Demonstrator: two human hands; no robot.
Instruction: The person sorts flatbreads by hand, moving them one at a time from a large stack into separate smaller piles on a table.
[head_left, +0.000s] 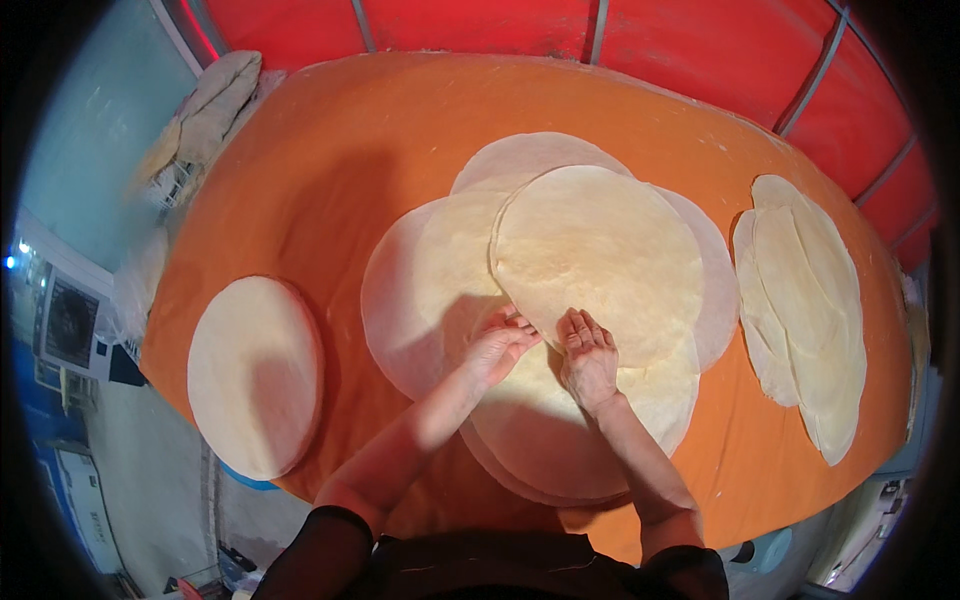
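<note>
Several thin round flatbread sheets overlap in the middle of an orange-covered table (450, 97). A round stack of sheets (600, 255) lies on top of them. At its lower left edge my left hand (501, 346) has its thumb and fingers together on the rim of a sheet. My right hand (589, 358) rests its fingertips on the same stack's lower edge, palm down, fingers side by side; whether it grips a sheet I cannot tell. Beneath and to the left spread other sheets (405, 292), partly in the shadow of my arms.
A thick round stack of sheets (240, 367) stands at the table's left edge, over something blue. Irregular, overlapping sheets (806, 300) lie at the right. A folded cloth (221, 105) sits by the upper left edge. Red panels (480, 22) border the table's far side.
</note>
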